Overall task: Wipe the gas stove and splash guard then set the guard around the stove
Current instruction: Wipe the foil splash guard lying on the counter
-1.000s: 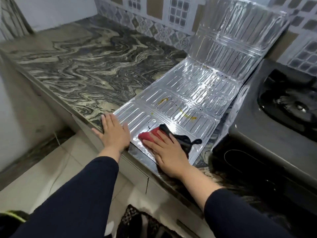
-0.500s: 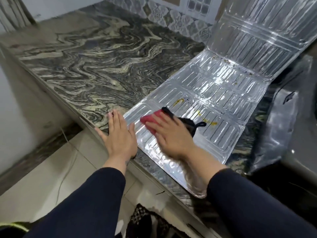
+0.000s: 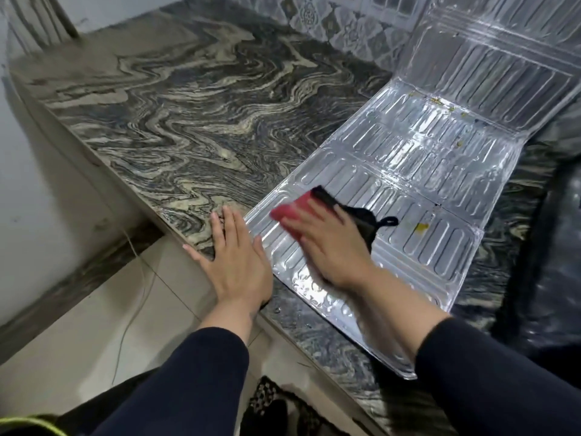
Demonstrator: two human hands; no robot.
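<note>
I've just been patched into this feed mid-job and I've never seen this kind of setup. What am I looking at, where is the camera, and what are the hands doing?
There is no machine here: a person works with bare hands, and the single camera sits on their head, looking forward and down. The left hand lies flat and open at the edge of the marbled countertop, beside the splash guard, a shiny ribbed foil panel lying mostly flat, its far section leaning up against the tiled wall. The right hand presses a red and black cloth onto the guard, blurred by motion. A yellow stain remains just beyond the cloth.
</note>
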